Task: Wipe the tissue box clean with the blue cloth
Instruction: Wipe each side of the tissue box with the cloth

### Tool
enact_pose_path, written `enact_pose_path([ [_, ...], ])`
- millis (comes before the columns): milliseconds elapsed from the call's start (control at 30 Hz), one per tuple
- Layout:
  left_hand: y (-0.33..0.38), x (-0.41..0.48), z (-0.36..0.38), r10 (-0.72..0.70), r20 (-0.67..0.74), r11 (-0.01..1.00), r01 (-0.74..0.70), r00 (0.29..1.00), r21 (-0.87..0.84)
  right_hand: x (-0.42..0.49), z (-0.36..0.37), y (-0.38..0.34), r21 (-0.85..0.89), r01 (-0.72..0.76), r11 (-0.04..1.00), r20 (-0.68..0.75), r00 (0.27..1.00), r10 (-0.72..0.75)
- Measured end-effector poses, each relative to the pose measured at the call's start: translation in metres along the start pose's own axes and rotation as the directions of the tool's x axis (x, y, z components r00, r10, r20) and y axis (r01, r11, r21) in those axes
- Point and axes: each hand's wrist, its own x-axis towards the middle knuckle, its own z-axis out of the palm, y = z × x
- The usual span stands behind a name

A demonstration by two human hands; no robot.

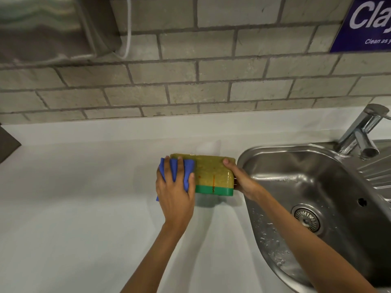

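Observation:
The tissue box (pixel 211 173) has a yellow-green top and a bright green base, with a brown streak on its near side. It stands on the white counter (pixel 84 208) just left of the sink. My left hand (pixel 174 191) presses the folded blue cloth (pixel 187 168) flat against the box's left end; the fingers lie over the cloth. My right hand (pixel 240 178) grips the box's right end, thumb on top. The left part of the box is hidden under the cloth and hand.
A steel sink (pixel 317 187) with a wet basin and drain (pixel 306 218) lies right of the box, its tap (pixel 361 132) at the back right. A grey tiled wall rises behind the counter. A metal dispenser (pixel 42 28) hangs top left, a blue sign (pixel 368 24) top right.

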Motion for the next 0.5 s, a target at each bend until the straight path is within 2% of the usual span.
enact_pose_path([
  [67, 0.011, 0.007, 0.003, -0.005, 0.003, 0.999, 0.004, 1.0, 0.04, 0.001, 0.002, 0.002, 0.006, 0.009, 1.0, -0.015, 1.0, -0.009],
  [200, 0.001, -0.005, 0.003, 0.223, 0.052, 0.967, -0.227, 0.973, 0.118, 0.005, 0.0, 0.003, 0.032, 0.012, 0.999, -0.051, 0.999, -0.01],
  [267, -0.018, -0.011, 0.001, 0.269, 0.052, 0.955, -0.273, 0.962, 0.117, 0.005, -0.001, 0.002, 0.034, 0.0, 0.999, -0.059, 0.998, 0.002],
  [400, -0.017, 0.008, -0.003, 0.032, -0.006, 0.999, -0.032, 0.999, 0.01, 0.003, 0.0, 0.0, 0.025, -0.002, 1.0, -0.062, 0.998, 0.003],
  [433, -0.009, 0.016, -0.001, 0.004, 0.002, 1.0, -0.004, 1.0, 0.009, 0.002, 0.001, 0.001, 0.028, -0.002, 1.0, -0.062, 0.998, 0.004],
  [500, 0.006, 0.025, 0.003, 0.073, 0.01, 0.996, -0.074, 0.997, 0.057, 0.002, 0.001, 0.002, 0.033, 0.002, 0.999, -0.062, 0.998, 0.0],
])
